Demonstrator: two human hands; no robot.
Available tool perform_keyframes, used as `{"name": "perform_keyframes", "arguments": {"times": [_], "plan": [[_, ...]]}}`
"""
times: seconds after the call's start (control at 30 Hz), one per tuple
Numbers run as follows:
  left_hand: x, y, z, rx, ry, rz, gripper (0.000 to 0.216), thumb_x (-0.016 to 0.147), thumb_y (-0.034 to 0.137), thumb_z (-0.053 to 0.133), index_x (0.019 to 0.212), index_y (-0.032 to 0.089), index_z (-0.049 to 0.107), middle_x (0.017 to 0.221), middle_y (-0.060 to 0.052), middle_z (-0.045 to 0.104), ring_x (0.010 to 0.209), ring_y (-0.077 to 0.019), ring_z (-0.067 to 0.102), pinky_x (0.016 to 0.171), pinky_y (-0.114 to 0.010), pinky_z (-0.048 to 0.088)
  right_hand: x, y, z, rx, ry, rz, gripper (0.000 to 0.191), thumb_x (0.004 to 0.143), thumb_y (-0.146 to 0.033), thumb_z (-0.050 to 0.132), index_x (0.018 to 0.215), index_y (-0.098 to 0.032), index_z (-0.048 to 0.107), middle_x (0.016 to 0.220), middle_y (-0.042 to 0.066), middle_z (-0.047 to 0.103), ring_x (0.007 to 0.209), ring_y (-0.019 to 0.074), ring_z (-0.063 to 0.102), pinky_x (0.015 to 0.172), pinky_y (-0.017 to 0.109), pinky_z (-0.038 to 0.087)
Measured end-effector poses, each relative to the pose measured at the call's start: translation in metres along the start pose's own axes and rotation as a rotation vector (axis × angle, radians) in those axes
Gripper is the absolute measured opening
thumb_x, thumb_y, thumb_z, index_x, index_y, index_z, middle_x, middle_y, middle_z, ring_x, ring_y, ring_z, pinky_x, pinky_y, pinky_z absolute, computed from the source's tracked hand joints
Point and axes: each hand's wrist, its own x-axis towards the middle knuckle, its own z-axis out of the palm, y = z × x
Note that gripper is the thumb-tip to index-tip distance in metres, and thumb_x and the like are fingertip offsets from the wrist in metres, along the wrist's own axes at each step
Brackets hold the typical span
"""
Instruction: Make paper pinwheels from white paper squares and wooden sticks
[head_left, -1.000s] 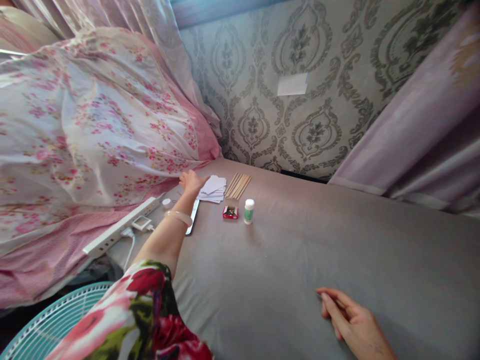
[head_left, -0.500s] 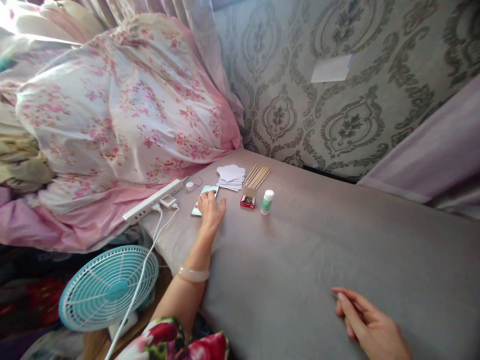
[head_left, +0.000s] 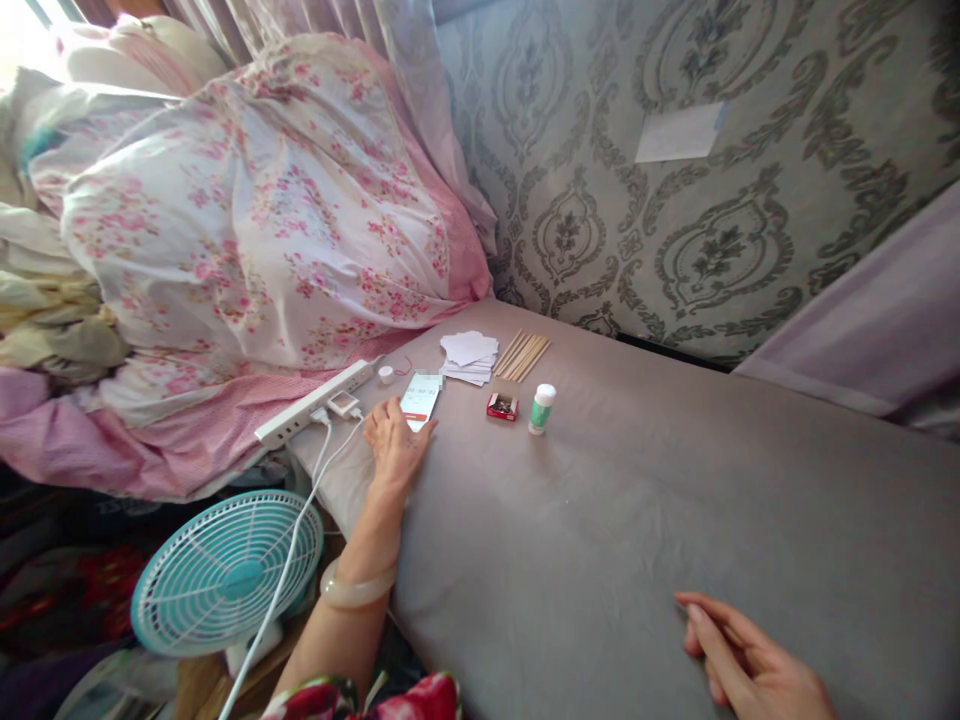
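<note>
My left hand (head_left: 394,440) is at the near end of a smartphone (head_left: 421,396) lying on the grey sheet. Its thumb and fingers are apart, and the hand covers the phone's lower corner. The lit screen shows a red bar. My right hand (head_left: 750,655) is low at the right over the bare sheet, index finger and thumb stretched out, other fingers loosely bent, with nothing visible in it. Right of the phone are a small red box (head_left: 502,407) with small dark pieces inside and a white-and-green glue stick (head_left: 541,410) standing upright.
White paper pieces (head_left: 469,352) and several thin wooden sticks (head_left: 523,355) lie behind the box. A small white round container (head_left: 385,375) sits near a power strip (head_left: 315,403) with plugged white cables. A blue fan (head_left: 232,575) stands lower left. Floral bedding (head_left: 255,220) is heaped behind.
My left hand has drawn back from the phone's screen toward its near left end, uncovering the display. My right hand keeps nearly the same pose. The view has shifted slightly.
</note>
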Motion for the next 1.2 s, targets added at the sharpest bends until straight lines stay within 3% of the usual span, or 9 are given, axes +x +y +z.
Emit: {"name": "perform_keyframes", "arguments": {"times": [0.13,0.33,0.6,0.77,1.0,1.2], "plan": [[0.020,0.014,0.006,-0.004,-0.003,0.103,0.061,0.074,0.046,0.063,0.125,0.015,0.051,0.128,-0.018,0.050,0.119,-0.0366,0.042,0.099,-0.046,0.035,0.001,0.002,0.001,0.012,-0.007,0.014,0.050,0.065,-0.059,0.061,0.090,-0.017,0.070,0.060,0.001,0.061,0.040,0.0101,0.049,0.041,0.022,0.044],[0.083,0.052,0.032,-0.032,-0.135,0.334,0.036,0.084,0.034,0.050,0.115,0.017,0.058,0.121,-0.012,0.059,0.116,-0.0295,0.048,0.098,-0.040,0.036,0.001,-0.001,0.006,0.044,0.005,0.012,0.048,0.067,-0.058,0.059,0.089,-0.016,0.069,0.060,0.000,0.060,0.038,0.0089,0.047,0.040,0.021,0.042],[0.148,0.078,0.069,0.026,-0.310,0.481,0.041,0.078,0.028,0.055,0.116,0.014,0.056,0.127,-0.016,0.056,0.120,-0.0266,0.048,0.101,-0.035,0.035,-0.003,-0.019,0.012,0.103,0.045,0.051,0.051,0.061,-0.062,0.060,0.082,-0.016,0.069,0.054,-0.001,0.056,0.034,0.0078,0.042,0.035,0.022,0.037],[0.168,0.085,0.071,0.110,-0.435,0.487,0.047,0.066,0.033,0.066,0.109,0.015,0.061,0.119,-0.017,0.061,0.113,-0.0310,0.053,0.095,-0.036,0.040,-0.002,-0.018,0.011,0.097,0.020,0.058,0.050,0.062,-0.060,0.060,0.085,-0.016,0.068,0.055,-0.002,0.054,0.035,0.0075,0.043,0.036,0.021,0.036],[0.185,0.094,0.065,0.139,-0.559,0.477,0.048,0.058,0.038,0.072,0.100,0.016,0.066,0.109,-0.012,0.068,0.102,-0.0280,0.059,0.086,-0.030,0.044,-0.001,-0.015,0.012,0.069,0.004,0.054,0.049,0.067,-0.059,0.057,0.089,-0.016,0.067,0.057,-0.002,0.054,0.036,0.0068,0.041,0.037,0.021,0.034],[0.190,0.098,0.053,0.093,-0.617,0.468,0.042,0.066,0.051,0.065,0.088,0.017,0.073,0.087,-0.007,0.073,0.088,-0.0231,0.062,0.078,-0.025,0.045,-0.001,-0.018,0.011,0.035,-0.012,0.027,0.049,0.070,-0.058,0.053,0.091,-0.015,0.066,0.058,-0.002,0.054,0.038,0.0076,0.043,0.040,0.022,0.037]]}}
